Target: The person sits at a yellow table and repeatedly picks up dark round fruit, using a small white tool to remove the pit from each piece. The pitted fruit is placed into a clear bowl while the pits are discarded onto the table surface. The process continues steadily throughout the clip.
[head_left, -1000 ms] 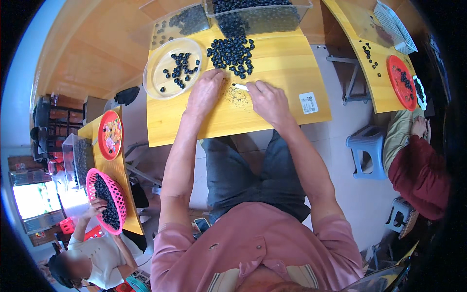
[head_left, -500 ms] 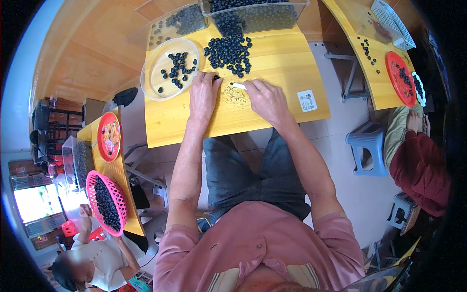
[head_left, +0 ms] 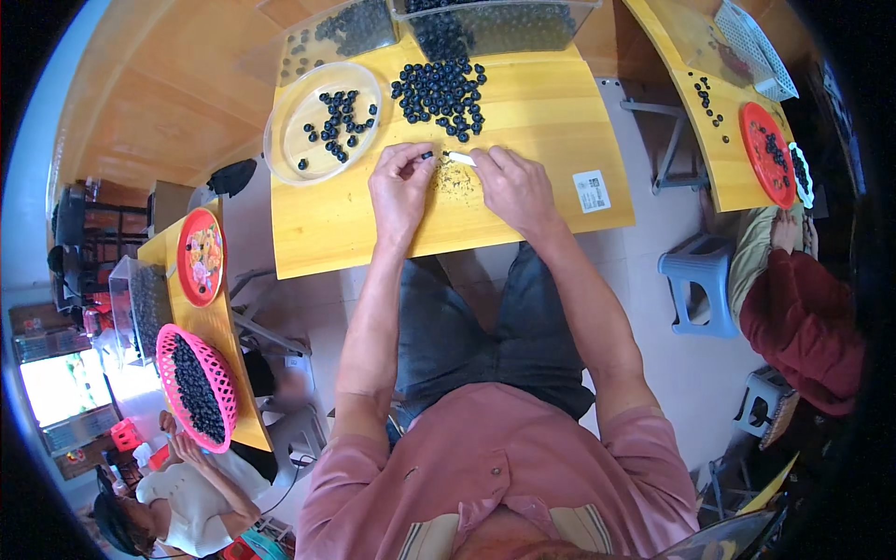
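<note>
Your left hand (head_left: pixel 399 189) pinches a dark berry (head_left: pixel 427 156); your right hand (head_left: pixel 513 187) grips a small white blade (head_left: pixel 459 159) (over scattered scrapings).

Three yellow benches (head_left: pixel 523 103) (head_left: pixel 219 322) (head_left: pixel 695 126) stand in view. Two red plates (head_left: pixel 200 257) (head_left: pixel 767 154), one clear round dish (head_left: pixel 317 163), one pink basket (head_left: pixel 191 387) and two blue stools (head_left: pixel 700 289) (head_left: pixel 765 401) are seen. Two hands (head_left: pixel 401 187) (head_left: pixel 511 187) work over one pile of dark berries (head_left: pixel 441 91).
</note>
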Available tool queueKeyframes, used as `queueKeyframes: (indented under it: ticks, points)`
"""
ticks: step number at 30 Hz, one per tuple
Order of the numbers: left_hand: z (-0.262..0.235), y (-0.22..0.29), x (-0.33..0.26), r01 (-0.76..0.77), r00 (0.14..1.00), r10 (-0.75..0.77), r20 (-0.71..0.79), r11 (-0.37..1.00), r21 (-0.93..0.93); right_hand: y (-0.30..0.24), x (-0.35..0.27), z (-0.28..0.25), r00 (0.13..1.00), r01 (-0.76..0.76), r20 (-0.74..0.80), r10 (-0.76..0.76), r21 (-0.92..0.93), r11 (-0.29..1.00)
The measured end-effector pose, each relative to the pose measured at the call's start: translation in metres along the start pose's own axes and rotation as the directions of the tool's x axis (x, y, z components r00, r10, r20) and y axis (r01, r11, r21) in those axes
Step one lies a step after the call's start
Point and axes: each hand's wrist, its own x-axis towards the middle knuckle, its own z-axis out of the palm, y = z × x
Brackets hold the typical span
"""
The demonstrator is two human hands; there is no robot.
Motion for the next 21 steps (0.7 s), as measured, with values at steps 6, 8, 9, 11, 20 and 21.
queueKeyframes:
  ticks: [6,8,9,11,20,21]
  points:
    - [0.012,-0.001,-0.013,0.092,0.995,-0.095,-0.008,0.98,-0.176,-0.002,0.001,-0.002,0.998,0.053,-0.026,-0.053,-0.021,0.998]
    - [0.013,-0.001,-0.013,0.089,0.996,-0.088,0.016,0.978,-0.19,0.0,-0.001,0.0,0.997,0.076,-0.022,-0.076,-0.02,0.997]
    - [0.014,-0.002,-0.012,0.088,0.996,-0.084,0.028,0.976,-0.197,0.001,-0.002,0.0,0.996,0.087,-0.02,-0.087,-0.02,0.996]
    - [0.013,-0.007,-0.011,0.073,0.997,-0.068,0.03,0.979,-0.189,-0.001,-0.001,-0.003,0.994,0.107,0.001,-0.107,-0.018,0.994]
    - [0.013,-0.011,-0.01,0.113,0.993,-0.101,0.063,0.966,-0.231,-0.001,-0.001,-0.003,0.993,0.114,0.022,-0.114,-0.036,0.993]
    - [0.013,-0.011,-0.01,0.117,0.992,-0.104,0.068,0.965,-0.233,-0.002,0.0,-0.003,0.994,0.105,0.022,-0.104,-0.038,0.994]
